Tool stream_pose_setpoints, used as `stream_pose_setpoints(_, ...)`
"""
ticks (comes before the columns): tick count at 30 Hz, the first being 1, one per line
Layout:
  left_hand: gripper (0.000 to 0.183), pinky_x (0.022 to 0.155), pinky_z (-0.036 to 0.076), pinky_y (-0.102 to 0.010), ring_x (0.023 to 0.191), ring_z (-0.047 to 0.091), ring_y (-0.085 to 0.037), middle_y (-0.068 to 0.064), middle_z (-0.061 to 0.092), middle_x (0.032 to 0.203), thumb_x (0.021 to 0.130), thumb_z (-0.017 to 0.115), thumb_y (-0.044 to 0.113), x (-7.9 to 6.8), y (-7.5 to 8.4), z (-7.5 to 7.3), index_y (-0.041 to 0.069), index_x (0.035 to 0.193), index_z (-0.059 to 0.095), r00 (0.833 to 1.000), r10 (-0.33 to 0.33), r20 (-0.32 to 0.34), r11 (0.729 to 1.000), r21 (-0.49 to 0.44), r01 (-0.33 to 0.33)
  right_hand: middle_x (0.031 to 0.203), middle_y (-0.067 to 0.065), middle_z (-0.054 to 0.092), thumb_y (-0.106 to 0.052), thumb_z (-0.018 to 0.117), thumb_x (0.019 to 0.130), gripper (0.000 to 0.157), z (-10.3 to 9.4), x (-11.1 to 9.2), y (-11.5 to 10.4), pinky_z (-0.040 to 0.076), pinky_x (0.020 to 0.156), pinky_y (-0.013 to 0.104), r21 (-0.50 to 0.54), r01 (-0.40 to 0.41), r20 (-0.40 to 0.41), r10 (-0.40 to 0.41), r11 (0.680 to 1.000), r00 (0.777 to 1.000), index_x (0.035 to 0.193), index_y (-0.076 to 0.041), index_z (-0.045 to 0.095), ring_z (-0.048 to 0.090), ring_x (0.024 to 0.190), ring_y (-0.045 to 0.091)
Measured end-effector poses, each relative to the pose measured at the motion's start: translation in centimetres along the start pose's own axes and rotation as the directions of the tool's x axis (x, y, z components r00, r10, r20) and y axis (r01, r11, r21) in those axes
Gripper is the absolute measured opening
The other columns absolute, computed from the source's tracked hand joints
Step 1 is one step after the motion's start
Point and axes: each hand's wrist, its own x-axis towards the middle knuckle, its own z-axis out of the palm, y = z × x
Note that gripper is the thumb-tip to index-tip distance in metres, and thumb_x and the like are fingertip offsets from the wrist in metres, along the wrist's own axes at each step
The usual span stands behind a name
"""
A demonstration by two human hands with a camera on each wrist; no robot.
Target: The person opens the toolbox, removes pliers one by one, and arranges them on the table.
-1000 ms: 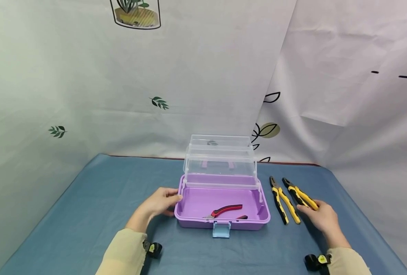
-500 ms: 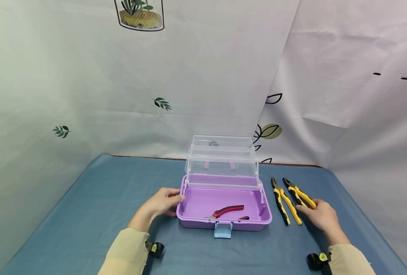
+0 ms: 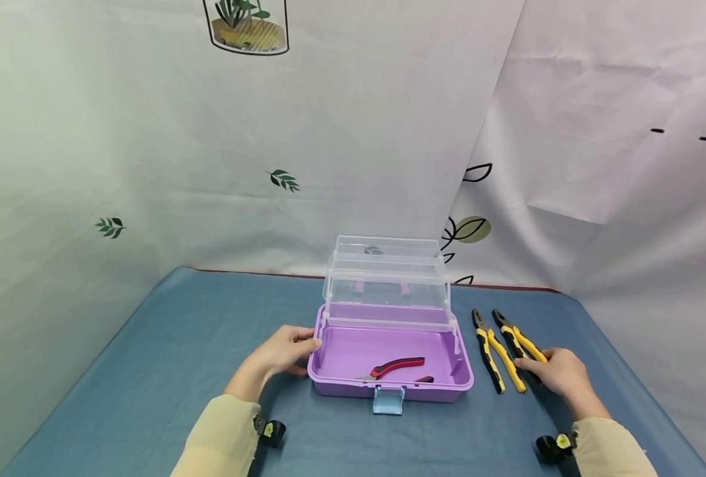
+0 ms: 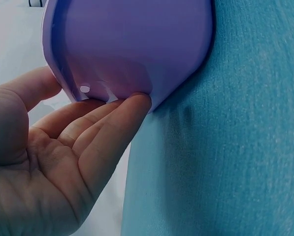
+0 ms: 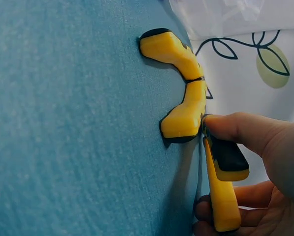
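A purple toolbox [image 3: 383, 392] with a raised clear lid [image 3: 389, 281] stands on the blue cloth. Its left end is held by my left hand [image 3: 278, 352], thumb at the rim and fingers against the outer wall [image 4: 137, 39]. Inside lies a tool with red and black handles [image 3: 397, 364], partly hidden by the front wall. My right hand [image 3: 558, 374] grips the yellow and black handles of the right-hand pliers [image 3: 516, 336]; in the right wrist view the thumb presses one handle [image 5: 230, 160]. A second pair of yellow and black pliers [image 3: 496, 354] lies just left of them.
A blue latch [image 3: 388, 401] hangs at the toolbox's front. The raised lid stands near the table's back edge, before a white patterned cloth backdrop [image 3: 359, 119]. The blue tablecloth [image 3: 222, 311] spreads on both sides of the box.
The whole scene has shifted slightly right and down in the head view. The right-hand pliers' handles have drawn slightly closer to the other pair. The left hand keeps its hold on the toolbox.
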Motion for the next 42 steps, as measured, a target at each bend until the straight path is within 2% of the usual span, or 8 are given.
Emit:
stream_pose_setpoints(3,0.045,0.067,0.059,-0.039,0.096,0.066,-0.023,-0.023,0.063,0.116,0.095,0.055,0.017,0.0,0.1,0.0,-0.004,0.134,0.049,1.0,0.002,0.003,1.0,0.0,-0.002,0.064,0.004,0.043,-0.05,0.07,0.076,0.061,0.0,0.1,0.0,0.032,0.051,0.027,0.009,-0.014,0.007,0.014,1.0,1.0,0.087,0.009,0.062,0.042,0.058,0.017)
stream_pose_setpoints(8,0.045,0.067,0.059,-0.038,0.097,0.066,-0.023,-0.024,0.063,0.117,0.094,0.055,0.017,0.0,0.1,-0.1,-0.005,0.134,0.049,1.0,0.013,0.012,1.0,-0.008,-0.013,0.057,-0.002,0.034,-0.047,0.069,0.077,0.046,0.0,0.0,0.1,0.03,0.049,0.026,0.026,-0.015,0.015,0.015,1.0,1.0,0.069,-0.004,0.057,0.038,0.052,0.014)
stream_pose_setpoints(19,0.045,0.069,0.059,-0.038,0.097,0.066,-0.023,-0.025,0.062,0.118,0.094,0.055,0.017,-0.1,0.1,-0.2,-0.005,0.133,0.05,1.0,0.015,0.012,1.0,-0.017,-0.015,0.051,-0.006,0.029,-0.041,0.063,0.085,0.042,0.1,-0.1,-0.1,0.028,0.046,0.024,0.018,0.02,0.047,-0.021,1.0,0.999,0.056,-0.014,0.048,0.032,0.047,0.01)
stream_pose_setpoints(23,0.045,0.068,0.059,-0.038,0.096,0.066,-0.023,-0.024,0.063,0.116,0.094,0.056,0.017,0.0,0.1,-0.2,-0.005,0.133,0.05,1.0,0.014,0.014,1.0,-0.018,-0.013,0.052,-0.006,0.03,-0.042,0.062,0.086,0.042,0.0,-0.2,-0.1,0.028,0.047,0.025,0.016,0.027,0.048,-0.028,0.999,0.998,0.057,-0.014,0.05,0.033,0.048,0.011)
stream_pose_setpoints(31,0.045,0.068,0.059,-0.039,0.097,0.066,-0.024,-0.025,0.063,0.116,0.094,0.056,0.017,0.1,-0.1,-0.1,-0.006,0.132,0.05,1.0,0.018,0.018,0.999,-0.028,-0.017,0.068,0.008,0.052,-0.05,0.061,0.085,0.052,-0.2,-0.3,-0.2,0.035,0.051,0.029,0.014,0.035,0.073,-0.036,0.999,0.997,0.086,0.001,0.067,0.045,0.06,0.018)
stream_pose_setpoints(34,0.046,0.068,0.059,-0.039,0.096,0.066,-0.024,-0.025,0.063,0.115,0.094,0.056,0.017,0.1,-0.1,-0.2,-0.006,0.132,0.05,1.0,0.017,0.019,0.999,-0.028,-0.016,0.088,0.022,0.06,-0.053,0.059,0.086,0.066,-0.3,-0.2,-0.5,0.042,0.055,0.031,-0.011,0.049,0.072,-0.048,0.999,0.996,0.106,0.01,0.063,0.052,0.07,0.021)
stream_pose_setpoints(37,0.046,0.068,0.059,-0.039,0.096,0.067,-0.024,-0.025,0.064,0.114,0.093,0.057,0.017,0.2,-0.1,-0.2,-0.007,0.132,0.05,1.0,0.015,0.02,0.999,-0.033,-0.015,0.107,0.032,0.058,-0.056,0.058,0.086,0.079,-0.4,-0.2,-0.8,0.049,0.061,0.035,-0.041,0.063,0.067,-0.06,0.997,0.996,0.12,0.016,0.053,0.057,0.079,0.026)
stream_pose_setpoints(42,0.043,0.069,0.059,-0.039,0.095,0.067,-0.025,-0.025,0.065,0.112,0.093,0.057,0.014,0.3,0.1,-0.2,-0.01,0.128,0.052,1.0,0.016,0.016,0.999,-0.029,-0.015,0.118,0.037,0.051,-0.057,0.056,0.087,0.086,-0.3,-0.3,-1.2,0.052,0.073,0.047,-0.061,0.065,0.061,-0.061,0.996,0.996,0.127,0.018,0.044,0.056,0.095,0.041)
